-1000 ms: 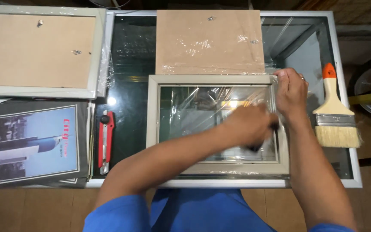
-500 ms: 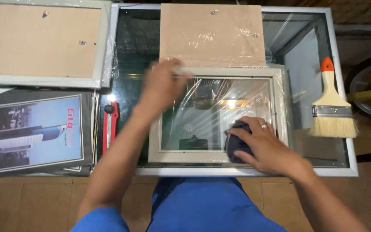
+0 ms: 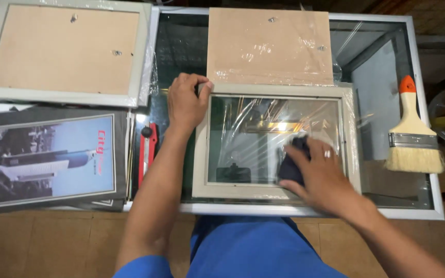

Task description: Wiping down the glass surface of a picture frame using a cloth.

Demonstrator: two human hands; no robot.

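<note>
Grey picture frame (image 3: pixel 276 193) is lying glass-up at the near middle of the glass table (image 3: pixel 423 206), and we are working on it with both hands. Our left hand (image 3: pixel 184 103) is gripping the frame's far-left corner, fingers curled over the edge and thumb on the moulding. Our right hand (image 3: pixel 318 172) is pressing a dark cloth (image 3: pixel 290 162) flat against the pane near the frame's right side, fingers partly spread. Our hands are resting well apart. We are leaving the paintbrush (image 3: pixel 413 139) untouched at the table's right edge.
</note>
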